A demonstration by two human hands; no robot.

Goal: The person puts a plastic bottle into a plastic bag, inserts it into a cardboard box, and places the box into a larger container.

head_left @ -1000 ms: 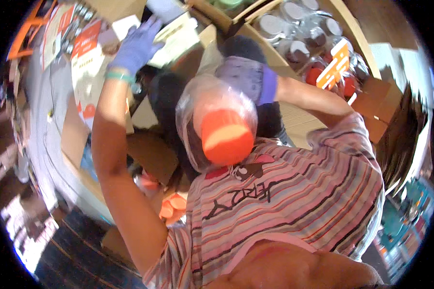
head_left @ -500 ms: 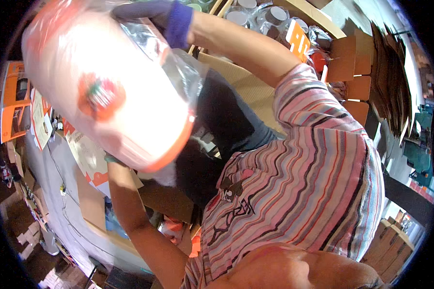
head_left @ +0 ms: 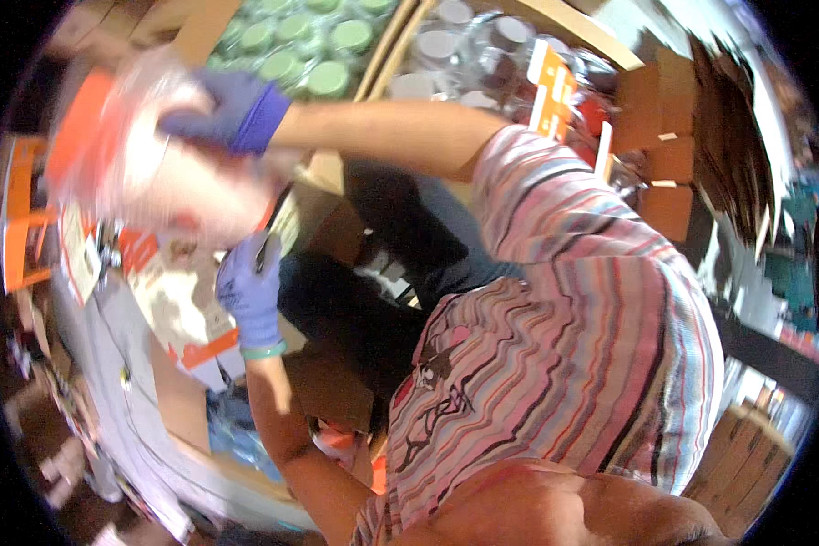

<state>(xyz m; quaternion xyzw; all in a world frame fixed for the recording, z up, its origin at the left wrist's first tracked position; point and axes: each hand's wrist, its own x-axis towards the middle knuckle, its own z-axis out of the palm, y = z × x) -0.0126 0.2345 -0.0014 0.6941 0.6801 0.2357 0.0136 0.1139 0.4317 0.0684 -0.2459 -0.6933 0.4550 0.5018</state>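
Observation:
A large whitish-pink container [head_left: 205,187] with an orange end and loose clear plastic wrap is tilted in front of me at the upper left, smeared by motion. My right hand [head_left: 223,114], in a purple-blue glove, grips it from above through the wrap, with the fingers partly blurred. At its lower end, my left hand [head_left: 250,287], in a lighter blue glove with a green cuff, is closed against the base. A dark strip runs by the left fingertips; I cannot tell what it is.
Boxes of green-lidded jars [head_left: 291,68] and grey-lidded jars [head_left: 441,45] stand at the far side. Stacked brown cardboard boxes [head_left: 669,136] are at the right. Below the container lies an orange-and-white printed carton [head_left: 187,314]. A grey surface [head_left: 91,346] curves along the left.
The container has tipped and turned, so its tomato picture no longer faces me fully. My left hand has come into view at its base. The right hand has shifted left and down.

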